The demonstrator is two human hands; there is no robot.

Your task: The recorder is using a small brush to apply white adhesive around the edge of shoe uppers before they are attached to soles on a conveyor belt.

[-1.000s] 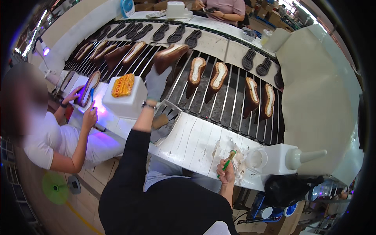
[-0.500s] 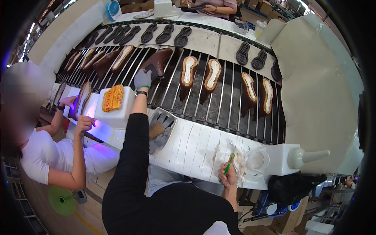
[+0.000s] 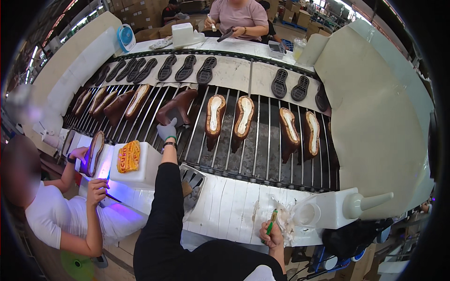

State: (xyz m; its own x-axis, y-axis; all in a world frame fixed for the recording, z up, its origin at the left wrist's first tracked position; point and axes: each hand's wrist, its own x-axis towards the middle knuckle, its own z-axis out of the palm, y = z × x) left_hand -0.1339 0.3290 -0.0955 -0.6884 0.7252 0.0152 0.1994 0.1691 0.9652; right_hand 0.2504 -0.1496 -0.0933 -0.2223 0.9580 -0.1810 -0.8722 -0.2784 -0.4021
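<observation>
Your left hand [image 3: 167, 130], gloved, is at the near side of one brown boot [image 3: 177, 106], left of the rack's [image 3: 263, 157] middle; with fingers partly hidden, you can't tell if that grip is closed. Your right hand [image 3: 273, 235] clasps one green brush [image 3: 270, 226], handle partly covered, by the surface's [image 3: 229, 195] near edge. Four boots [image 3: 216, 114] show white bottoms toward the rack's right edge; three soles [image 3: 279, 83] lie near its far right corner, the outermost dim.
</observation>
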